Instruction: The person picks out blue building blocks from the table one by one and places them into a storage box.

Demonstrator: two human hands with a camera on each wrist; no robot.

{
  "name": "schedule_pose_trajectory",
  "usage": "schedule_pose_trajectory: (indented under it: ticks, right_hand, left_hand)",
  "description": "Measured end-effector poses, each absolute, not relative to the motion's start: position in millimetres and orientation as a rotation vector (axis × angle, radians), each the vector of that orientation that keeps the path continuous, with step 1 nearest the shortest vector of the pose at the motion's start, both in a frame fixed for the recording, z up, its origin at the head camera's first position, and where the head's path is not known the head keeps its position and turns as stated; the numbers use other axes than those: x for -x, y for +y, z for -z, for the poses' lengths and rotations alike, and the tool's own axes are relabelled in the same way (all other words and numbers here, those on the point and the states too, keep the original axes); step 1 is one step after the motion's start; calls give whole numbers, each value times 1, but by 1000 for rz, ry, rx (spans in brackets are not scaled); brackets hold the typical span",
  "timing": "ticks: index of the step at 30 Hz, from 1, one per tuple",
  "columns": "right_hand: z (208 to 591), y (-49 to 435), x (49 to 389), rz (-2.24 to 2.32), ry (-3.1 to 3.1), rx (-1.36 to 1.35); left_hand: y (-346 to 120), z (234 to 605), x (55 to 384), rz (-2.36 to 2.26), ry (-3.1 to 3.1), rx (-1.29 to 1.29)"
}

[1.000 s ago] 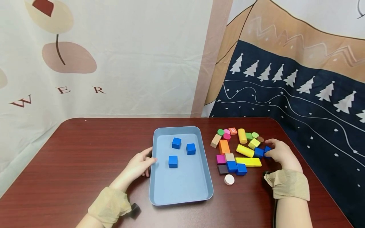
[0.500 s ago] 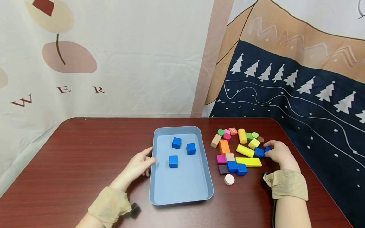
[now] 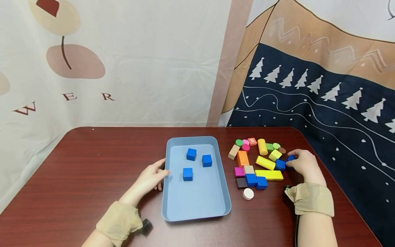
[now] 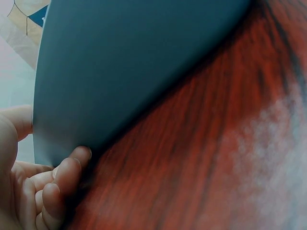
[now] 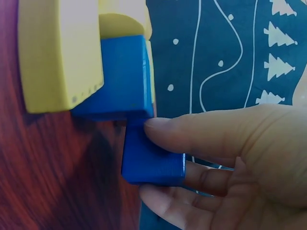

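My left hand (image 3: 152, 176) holds the left side of a light blue tray (image 3: 197, 206), thumb over the rim and fingers against the outer wall, as the left wrist view also shows. Three blue cubes lie inside, one of them a front cube (image 3: 187, 174). At the far right of the table, my right hand (image 3: 305, 166) pinches another blue cube (image 5: 151, 160) between thumb and fingers. That cube sits close beside a second blue block (image 5: 122, 76), near a yellow cylinder (image 3: 265, 163). In the head view, the fingers partly hide the pinched cube.
Several coloured blocks crowd the table right of the tray, among them a long yellow bar (image 3: 269, 175), an orange block (image 3: 242, 159) and two front blue cubes, one a rightmost cube (image 3: 261, 183). A white disc (image 3: 248, 194) lies nearest me. Patterned cloth (image 3: 308, 113) hangs behind the table.
My right fingers have closed in on the blue cube, which has shifted slightly away from me beside its neighbour. My left hand and the tray have stayed put.
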State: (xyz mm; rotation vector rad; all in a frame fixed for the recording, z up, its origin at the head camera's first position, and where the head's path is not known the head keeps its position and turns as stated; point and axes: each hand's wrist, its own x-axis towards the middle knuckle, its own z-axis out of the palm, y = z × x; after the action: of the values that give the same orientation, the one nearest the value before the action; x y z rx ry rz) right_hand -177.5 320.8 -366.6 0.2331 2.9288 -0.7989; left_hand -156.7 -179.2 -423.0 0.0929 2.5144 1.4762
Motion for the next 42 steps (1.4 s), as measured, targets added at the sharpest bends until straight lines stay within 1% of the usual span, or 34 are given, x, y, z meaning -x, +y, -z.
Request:
schedule_pose_trajectory:
  ticks: [8,15,21,33,42]
  right_hand:
    - [356,313,176,763,2992,-228]
    - [345,300,175,748,3066,-167]
    - [335,280,174,758,3062,-136]
    - [314,235,167,738,3114,8]
    - [299,201,158,761,3156,209]
  left_hand:
    - [-179,424,157,-1478,2513,-92]
    - [-179,425,158,-1475,2515,-92]
    - [-179,425,158,-1474,2513,-87]
    - [-179,424,157,-1483,2505,-92]
    - [-180,424,158,-1490,2504,-102]
